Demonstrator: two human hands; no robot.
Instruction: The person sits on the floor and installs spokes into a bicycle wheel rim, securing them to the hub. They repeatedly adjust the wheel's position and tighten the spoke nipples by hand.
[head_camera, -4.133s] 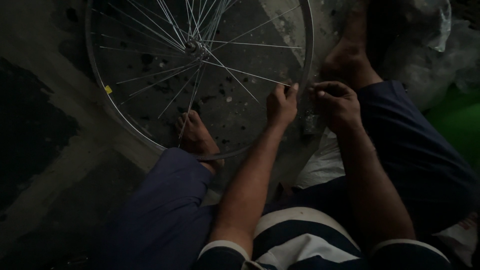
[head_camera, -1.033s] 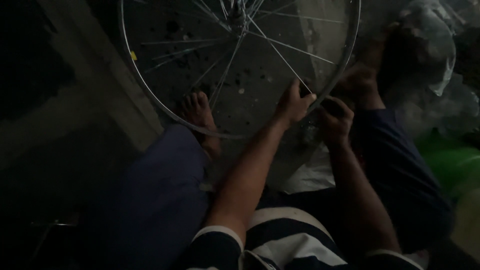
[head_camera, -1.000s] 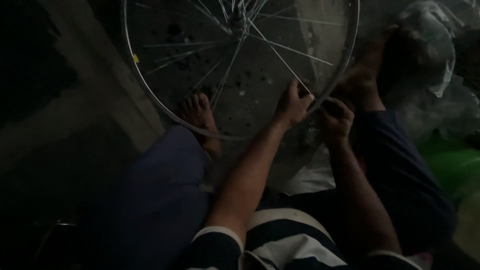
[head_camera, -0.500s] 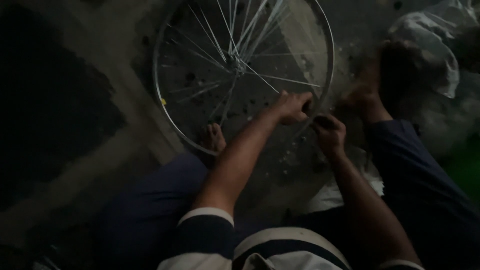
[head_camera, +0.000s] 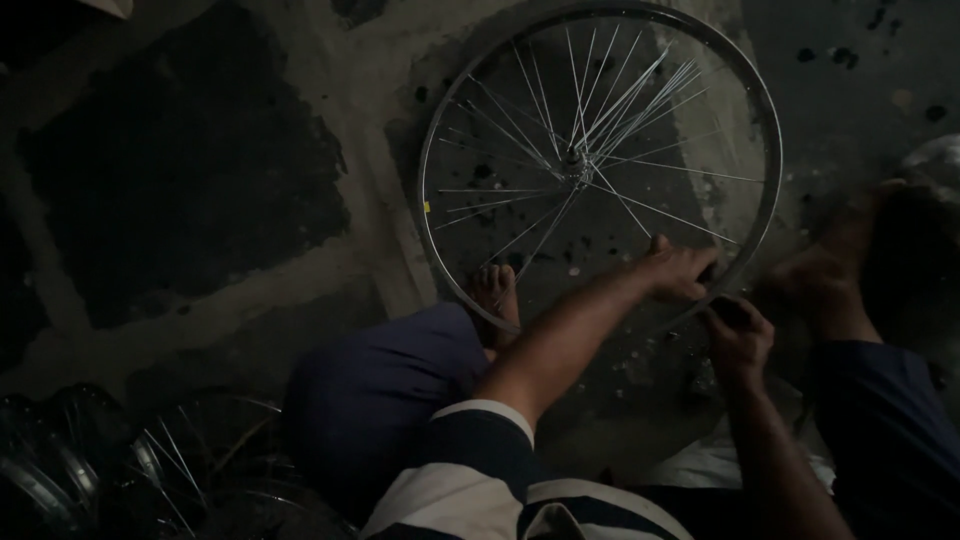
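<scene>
wheel rim ahead; left hand grips rim, right hand pinches spoke end.

Head view, dim light.

- Wheel: bare metal bicycle rim with thin spokes and centre hub, lying flat on the floor; small yellow mark on its left side.
- Left hand: at the lower right of the rim, fingers on a spoke near the rim.
- Right hand: just outside the rim, beside the left hand, closed on a small dark item; too dark to identify.
- Left foot: bare, toes against the lower left of the rim.
- Right foot: bare, by the rim's right side.
- Clothing: dark blue shorts, striped shirt.
- More wheels: stacked lower left.
</scene>
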